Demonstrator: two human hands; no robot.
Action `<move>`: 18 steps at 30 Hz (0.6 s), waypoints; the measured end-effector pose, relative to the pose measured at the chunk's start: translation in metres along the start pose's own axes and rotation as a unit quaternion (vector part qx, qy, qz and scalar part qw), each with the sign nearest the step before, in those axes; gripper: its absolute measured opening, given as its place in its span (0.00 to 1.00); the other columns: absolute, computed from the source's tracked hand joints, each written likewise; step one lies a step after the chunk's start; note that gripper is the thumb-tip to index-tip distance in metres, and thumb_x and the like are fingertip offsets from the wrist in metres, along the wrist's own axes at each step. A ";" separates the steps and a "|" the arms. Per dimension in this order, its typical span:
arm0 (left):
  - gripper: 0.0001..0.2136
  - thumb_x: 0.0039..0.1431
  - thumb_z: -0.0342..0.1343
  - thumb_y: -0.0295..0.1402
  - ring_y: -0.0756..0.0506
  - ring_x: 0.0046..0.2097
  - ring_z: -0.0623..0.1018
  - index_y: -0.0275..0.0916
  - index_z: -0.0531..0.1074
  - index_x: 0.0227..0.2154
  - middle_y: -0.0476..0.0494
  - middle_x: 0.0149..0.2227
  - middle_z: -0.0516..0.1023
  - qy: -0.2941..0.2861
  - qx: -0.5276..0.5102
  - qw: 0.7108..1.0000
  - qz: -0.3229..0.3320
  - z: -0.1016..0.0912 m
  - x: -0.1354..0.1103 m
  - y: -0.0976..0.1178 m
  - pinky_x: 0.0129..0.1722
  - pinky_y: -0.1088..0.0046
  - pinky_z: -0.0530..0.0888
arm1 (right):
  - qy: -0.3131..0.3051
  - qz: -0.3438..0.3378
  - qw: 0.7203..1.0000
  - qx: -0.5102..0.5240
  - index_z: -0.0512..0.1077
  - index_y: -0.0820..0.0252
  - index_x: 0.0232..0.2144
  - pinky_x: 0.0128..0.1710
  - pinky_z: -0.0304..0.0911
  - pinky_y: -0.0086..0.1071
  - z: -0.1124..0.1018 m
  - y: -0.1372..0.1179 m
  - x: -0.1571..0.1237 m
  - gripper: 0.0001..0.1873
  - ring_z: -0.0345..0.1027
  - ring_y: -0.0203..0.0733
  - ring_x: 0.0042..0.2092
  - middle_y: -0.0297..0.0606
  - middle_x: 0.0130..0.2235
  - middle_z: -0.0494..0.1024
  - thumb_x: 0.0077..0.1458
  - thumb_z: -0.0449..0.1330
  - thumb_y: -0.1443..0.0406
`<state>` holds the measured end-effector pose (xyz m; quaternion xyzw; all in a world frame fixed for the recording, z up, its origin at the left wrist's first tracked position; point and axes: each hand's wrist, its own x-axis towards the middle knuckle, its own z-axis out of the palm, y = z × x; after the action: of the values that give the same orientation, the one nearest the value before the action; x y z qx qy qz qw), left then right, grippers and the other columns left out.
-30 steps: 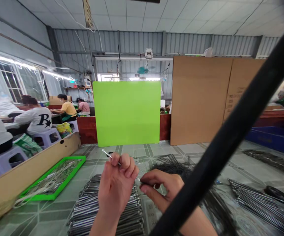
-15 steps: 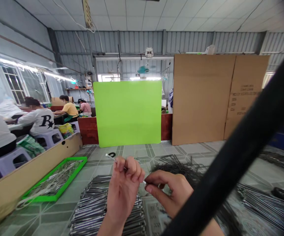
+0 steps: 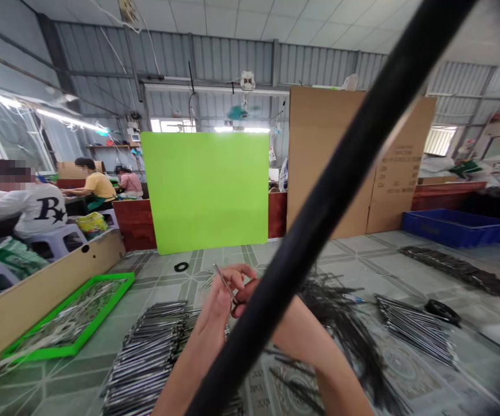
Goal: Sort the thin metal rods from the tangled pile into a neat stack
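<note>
Tiled factory floor lies beneath the left hand point(image 3: 217, 300), fingers closed on a thin metal rod point(image 3: 222, 279) slanting up-left; the right hand point(image 3: 246, 292) sits nearer its lower tip, its grip hidden.

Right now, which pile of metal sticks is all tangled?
The dark pile in the middle; the shiny pile and the others lie in neat rows.

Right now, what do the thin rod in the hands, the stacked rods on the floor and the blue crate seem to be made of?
The thin rod looks like bare metal, probably steel, judging by its silvery shine. The stacked rods look like the same bright metal, glinting along their lengths. The blue crate looks like moulded plastic, with smooth, evenly coloured walls, though the exact plastic cannot be told.
</note>
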<state>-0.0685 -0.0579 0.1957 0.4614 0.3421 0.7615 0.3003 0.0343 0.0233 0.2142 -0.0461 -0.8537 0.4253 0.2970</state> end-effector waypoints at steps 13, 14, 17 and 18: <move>0.22 0.48 0.51 0.55 0.44 0.46 0.69 0.42 0.68 0.37 0.44 0.39 0.71 0.122 0.087 0.977 0.151 -0.029 0.017 0.025 0.43 0.67 0.67 | 0.046 0.037 0.997 0.057 0.71 0.62 0.35 0.29 0.62 0.27 0.003 0.019 0.005 0.09 0.69 0.35 0.31 0.36 0.30 0.76 0.51 0.58 0.63; 0.22 0.49 0.51 0.54 0.44 0.46 0.69 0.42 0.68 0.37 0.45 0.39 0.71 0.122 0.087 0.976 0.161 -0.032 0.017 0.028 0.43 0.68 0.67 | 0.051 0.034 0.997 0.051 0.71 0.62 0.35 0.29 0.62 0.27 0.005 0.021 0.006 0.09 0.69 0.35 0.31 0.36 0.30 0.76 0.52 0.58 0.63; 0.21 0.50 0.51 0.53 0.44 0.45 0.69 0.41 0.68 0.37 0.45 0.38 0.71 0.140 0.087 0.967 0.192 -0.040 0.016 0.037 0.41 0.69 0.68 | 0.053 0.007 0.998 0.031 0.72 0.61 0.35 0.30 0.62 0.26 0.008 0.021 0.010 0.07 0.69 0.34 0.32 0.35 0.30 0.76 0.52 0.58 0.65; 0.21 0.50 0.51 0.53 0.44 0.45 0.70 0.41 0.68 0.37 0.45 0.38 0.71 0.149 0.088 0.964 0.200 -0.043 0.016 0.039 0.41 0.70 0.68 | 0.047 -0.002 0.999 0.024 0.72 0.60 0.34 0.30 0.61 0.25 0.009 0.020 0.011 0.07 0.69 0.33 0.32 0.35 0.30 0.76 0.52 0.57 0.65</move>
<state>-0.1191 -0.0790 0.2204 0.4260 0.3493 0.8333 0.0459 0.0168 0.0338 0.2000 -0.0570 -0.8282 0.4425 0.3392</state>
